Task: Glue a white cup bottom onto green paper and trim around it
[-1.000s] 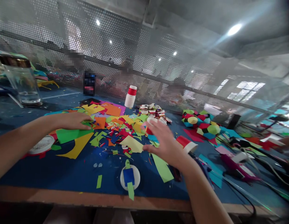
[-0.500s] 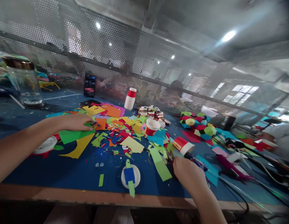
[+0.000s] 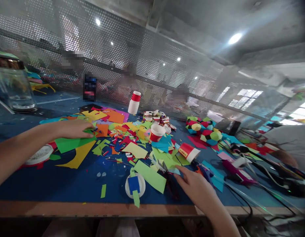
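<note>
My right hand (image 3: 195,184) is open beside a pair of scissors (image 3: 169,177) with dark red handles, its fingers stretched toward them. Left of the scissors lies a light green paper strip (image 3: 152,176). Its near end sits close to a white round lid (image 3: 142,191) with a blue square and a green strip on it. Over at the left, my left hand (image 3: 76,128) rests on the paper pile with fingers and thumb slightly apart. Beneath it are a green sheet (image 3: 71,144) and a curved yellow piece (image 3: 80,156).
A red and white paper cup (image 3: 157,132) stands mid-table; another cup (image 3: 188,152) lies tipped near a glue gun (image 3: 204,172). Behind are stacked cups (image 3: 134,103) and patchwork paper balls (image 3: 211,135). A glass jar (image 3: 18,85) is left; cables (image 3: 266,171) and a person's sleeve (image 3: 285,141) are right.
My right hand has let go of the scissors, which now lie on the table. The light green strip has shifted left toward the lid. My left hand stays over the pile.
</note>
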`<move>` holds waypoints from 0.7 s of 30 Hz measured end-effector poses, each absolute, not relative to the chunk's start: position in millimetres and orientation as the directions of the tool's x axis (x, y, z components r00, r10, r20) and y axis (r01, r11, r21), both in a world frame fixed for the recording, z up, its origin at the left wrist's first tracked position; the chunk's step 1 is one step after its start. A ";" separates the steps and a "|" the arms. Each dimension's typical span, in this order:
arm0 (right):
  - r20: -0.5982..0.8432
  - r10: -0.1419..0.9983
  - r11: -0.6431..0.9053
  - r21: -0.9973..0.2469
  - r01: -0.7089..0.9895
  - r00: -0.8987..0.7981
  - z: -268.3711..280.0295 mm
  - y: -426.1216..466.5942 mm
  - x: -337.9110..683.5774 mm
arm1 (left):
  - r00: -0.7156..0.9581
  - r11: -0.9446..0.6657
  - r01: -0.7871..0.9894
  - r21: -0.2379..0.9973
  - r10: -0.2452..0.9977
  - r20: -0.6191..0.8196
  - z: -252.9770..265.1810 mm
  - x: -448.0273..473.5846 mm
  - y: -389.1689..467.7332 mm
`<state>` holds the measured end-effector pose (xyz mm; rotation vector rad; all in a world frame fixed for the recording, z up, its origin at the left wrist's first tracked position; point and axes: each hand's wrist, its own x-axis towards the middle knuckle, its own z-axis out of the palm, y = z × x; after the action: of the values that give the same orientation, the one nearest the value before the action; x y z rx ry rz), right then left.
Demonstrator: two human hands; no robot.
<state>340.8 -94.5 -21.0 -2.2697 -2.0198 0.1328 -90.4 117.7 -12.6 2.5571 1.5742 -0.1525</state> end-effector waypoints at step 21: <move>0.389 0.857 0.321 0.108 0.941 -0.337 -44.0 -114.5 367.4 | 0.434 -0.429 0.901 0.066 0.887 -0.155 -12.2 -89.7 115.5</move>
<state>367.4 -114.5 -44.0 -1.6277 -2.3281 -0.4620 -89.7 115.5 -12.2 2.5407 1.5943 -0.1455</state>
